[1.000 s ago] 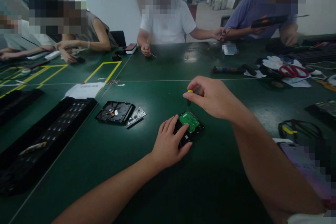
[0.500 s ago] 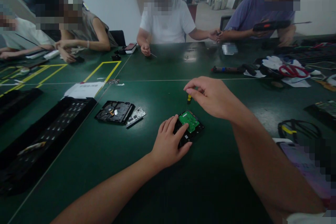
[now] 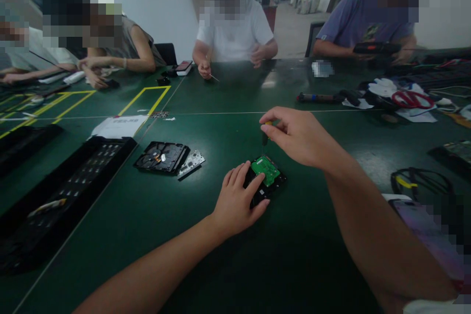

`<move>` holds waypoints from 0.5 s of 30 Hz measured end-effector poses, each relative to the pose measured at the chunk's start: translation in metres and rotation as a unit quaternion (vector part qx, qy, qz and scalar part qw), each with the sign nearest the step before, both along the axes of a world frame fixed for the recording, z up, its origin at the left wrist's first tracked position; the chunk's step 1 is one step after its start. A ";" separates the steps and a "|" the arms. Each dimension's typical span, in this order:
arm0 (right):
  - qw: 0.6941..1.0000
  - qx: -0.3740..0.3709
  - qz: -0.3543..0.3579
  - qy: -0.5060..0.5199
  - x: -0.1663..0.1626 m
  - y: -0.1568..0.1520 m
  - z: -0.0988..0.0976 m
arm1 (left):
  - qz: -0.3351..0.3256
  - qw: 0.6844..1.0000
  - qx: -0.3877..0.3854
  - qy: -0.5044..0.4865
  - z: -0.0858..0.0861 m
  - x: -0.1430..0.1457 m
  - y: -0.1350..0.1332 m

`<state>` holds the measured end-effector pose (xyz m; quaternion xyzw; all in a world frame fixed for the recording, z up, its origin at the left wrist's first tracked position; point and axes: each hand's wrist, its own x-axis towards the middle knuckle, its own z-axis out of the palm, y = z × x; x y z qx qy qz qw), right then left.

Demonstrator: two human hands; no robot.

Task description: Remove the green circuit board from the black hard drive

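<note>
Overall, from my remote station, I record a green table [image 3: 165,245] as the working surface, with a long black tray [image 3: 103,176] slanting across its left side. Both hands are near centre: the left hand [image 3: 239,198] nearer, the right hand [image 3: 294,135] farther out. Well to their left lies an exposed drive [image 3: 161,158]. A black drive unit [image 3: 268,190] sits beneath the spread fingers of the left hand, which touches it and is the nearer of the two. Its long axis, partly covered, appears to slant from near left to far right. Just beside the exposed drive is a metal plate [image 3: 191,163]. On the unit, a green board [image 3: 267,169] lies below and to the near side of the right hand's grip, which is pinched around a small screwdriver [image 3: 264,138], nearly upright over the board's far edge; tip contact, I cannot tell.
</note>
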<state>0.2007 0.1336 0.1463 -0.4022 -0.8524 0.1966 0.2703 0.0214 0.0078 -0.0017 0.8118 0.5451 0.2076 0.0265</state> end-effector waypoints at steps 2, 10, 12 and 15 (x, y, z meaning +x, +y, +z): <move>1.000 0.009 -0.003 -0.002 0.000 0.000 0.000 | 0.000 1.000 0.002 -0.003 0.000 0.000 0.000; 1.000 0.026 0.006 -0.008 0.001 0.002 0.000 | -0.003 1.000 -0.001 -0.001 0.000 -0.001 0.000; 0.999 0.033 0.023 -0.007 0.000 0.003 -0.001 | -0.003 1.000 0.001 -0.003 0.000 -0.001 0.000; 0.998 0.049 0.040 -0.002 -0.001 0.004 -0.002 | -0.004 1.000 0.002 -0.006 0.000 0.000 0.000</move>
